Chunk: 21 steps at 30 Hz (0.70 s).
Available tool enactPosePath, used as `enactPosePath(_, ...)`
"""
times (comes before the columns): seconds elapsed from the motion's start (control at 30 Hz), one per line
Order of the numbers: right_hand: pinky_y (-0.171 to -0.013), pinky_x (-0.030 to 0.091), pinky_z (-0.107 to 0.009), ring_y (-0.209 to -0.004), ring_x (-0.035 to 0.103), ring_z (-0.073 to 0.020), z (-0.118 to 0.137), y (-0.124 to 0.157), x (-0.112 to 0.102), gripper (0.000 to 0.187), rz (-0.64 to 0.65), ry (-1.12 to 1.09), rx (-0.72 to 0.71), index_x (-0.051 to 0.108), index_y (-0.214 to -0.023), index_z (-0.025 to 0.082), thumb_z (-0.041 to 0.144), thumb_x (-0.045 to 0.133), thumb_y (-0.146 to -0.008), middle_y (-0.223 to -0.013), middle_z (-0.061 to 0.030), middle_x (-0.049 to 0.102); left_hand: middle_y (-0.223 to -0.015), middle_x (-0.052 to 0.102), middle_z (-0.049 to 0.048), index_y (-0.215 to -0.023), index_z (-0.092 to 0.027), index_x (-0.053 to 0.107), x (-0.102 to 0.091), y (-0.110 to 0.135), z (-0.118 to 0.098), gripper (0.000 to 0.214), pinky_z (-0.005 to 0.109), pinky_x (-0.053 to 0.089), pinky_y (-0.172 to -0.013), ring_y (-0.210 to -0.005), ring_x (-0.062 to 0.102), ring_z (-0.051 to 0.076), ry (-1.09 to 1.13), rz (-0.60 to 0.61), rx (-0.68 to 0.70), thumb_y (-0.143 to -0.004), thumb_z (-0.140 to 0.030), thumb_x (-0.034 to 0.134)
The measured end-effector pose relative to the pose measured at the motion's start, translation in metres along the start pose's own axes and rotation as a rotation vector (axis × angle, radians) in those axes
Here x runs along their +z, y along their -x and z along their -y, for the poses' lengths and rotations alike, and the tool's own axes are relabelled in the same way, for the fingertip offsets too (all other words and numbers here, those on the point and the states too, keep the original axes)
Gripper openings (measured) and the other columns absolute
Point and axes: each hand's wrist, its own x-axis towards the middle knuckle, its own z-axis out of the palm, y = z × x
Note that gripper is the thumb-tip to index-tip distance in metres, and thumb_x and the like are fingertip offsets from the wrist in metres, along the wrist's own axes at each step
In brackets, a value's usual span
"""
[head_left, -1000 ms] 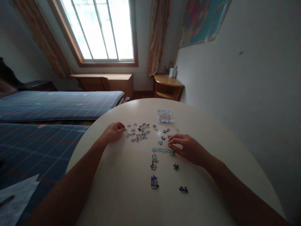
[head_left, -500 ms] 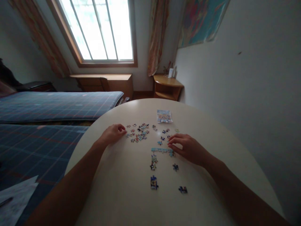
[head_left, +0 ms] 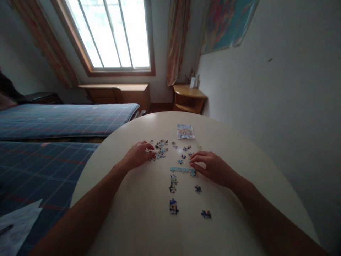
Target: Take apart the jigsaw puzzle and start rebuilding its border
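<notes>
1. The strip of joined pieces lies mid-table, its right end just beside my right hand. If that thumb drops carelessly, I judge the joins could pop or the row skew.
2. The column stands below the strip's left end; a wrist dragged across could knock it out of line.
3. My right fingers curl loosely; from here I cannot tell whether a piece sits between the tips.
4. The pile lies up and left of the strip. My left hand bends over its left edge; I cannot tell whether it pinches anything. Pieces crowd together, so raking could drag or flip neighbours.
5. Further out, the window lights the table from behind; dim colours might make me misread a piece against the card.
</notes>
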Motion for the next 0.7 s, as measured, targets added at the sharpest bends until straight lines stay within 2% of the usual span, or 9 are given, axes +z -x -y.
enactPosePath(0.13, -0.09, 0.051, -0.041, -0.099, 0.066, -0.0219, -0.003, 0.001, 0.0, 0.014, -0.006, -0.001, 0.0, 0.071, -0.095, 0.023, 0.029, 0.059, -0.093, -0.107, -0.0065, 0.072, -0.099, 0.068, 0.0052, -0.085, -0.024, 0.074, 0.002, 0.0, -0.002, 0.016, 0.031, 0.047, -0.086, -0.094, 0.063, 0.022, 0.002, 0.029, 0.01, -0.085, -0.034, 0.062)
enactPosePath(0.27, -0.098, 0.047, -0.046, -0.109, 0.062, -0.0245, -0.015, 0.003, 0.002, 0.016, -0.046, 0.034, 0.01, 0.071, -0.102, 0.024, 0.03, 0.06, -0.091, -0.112, -0.0079, 0.071, -0.099, 0.068, 0.0056, -0.086, -0.022, 0.073, 0.0, 0.001, 0.002, 0.014, 0.032, 0.047, -0.086, -0.092, 0.064, 0.022, -0.053, 0.017, -0.022, -0.084, -0.031, 0.062)
enactPosePath(0.4, -0.108, 0.039, -0.052, -0.129, 0.049, -0.029, -0.037, 0.007, 0.01, 0.039, -0.079, 0.141, 0.168, 0.06, -0.127, 0.023, 0.042, 0.055, -0.093, -0.135, -0.0117, 0.059, -0.099, 0.068, 0.0073, -0.089, -0.021, 0.071, -0.001, 0.002, 0.001, 0.018, 0.035, 0.047, -0.087, -0.092, 0.064, 0.024, -0.107, -0.043, -0.054, -0.087, -0.035, 0.06)
enactPosePath(0.5, -0.114, 0.031, -0.053, -0.141, 0.036, -0.0316, -0.054, 0.012, 0.021, 0.055, -0.04, 0.194, 0.344, 0.046, -0.143, 0.021, 0.05, 0.044, -0.096, -0.151, -0.0147, 0.044, -0.105, 0.067, 0.0077, -0.097, -0.022, 0.07, 0.004, 0.003, -0.006, 0.022, 0.037, 0.046, -0.092, -0.099, 0.062, 0.025, -0.063, -0.067, 0.02, -0.088, -0.039, 0.06)
enactPosePath(0.6, -0.116, 0.027, -0.053, -0.144, 0.033, -0.032, -0.064, 0.016, 0.027, 0.06, 0.017, 0.208, 0.413, 0.041, -0.147, 0.021, 0.055, 0.035, -0.098, -0.154, -0.0151, 0.039, -0.115, 0.065, 0.0075, -0.106, -0.024, 0.069, 0.012, 0.005, -0.013, 0.026, 0.041, 0.044, -0.098, -0.108, 0.058, 0.026, -0.04, -0.057, 0.114, -0.087, -0.041, 0.062)
enactPosePath(0.7, -0.116, 0.027, -0.052, -0.143, 0.034, -0.0311, -0.067, 0.017, 0.029, 0.06, 0.025, 0.204, 0.403, 0.044, -0.145, 0.022, 0.056, 0.033, -0.098, -0.154, -0.0133, 0.041, -0.114, 0.066, 0.0063, -0.101, -0.025, 0.07, 0.017, 0.005, -0.016, 0.022, 0.042, 0.043, -0.1, -0.109, 0.057, 0.026, -0.038, -0.05, 0.129, -0.087, -0.04, 0.061)
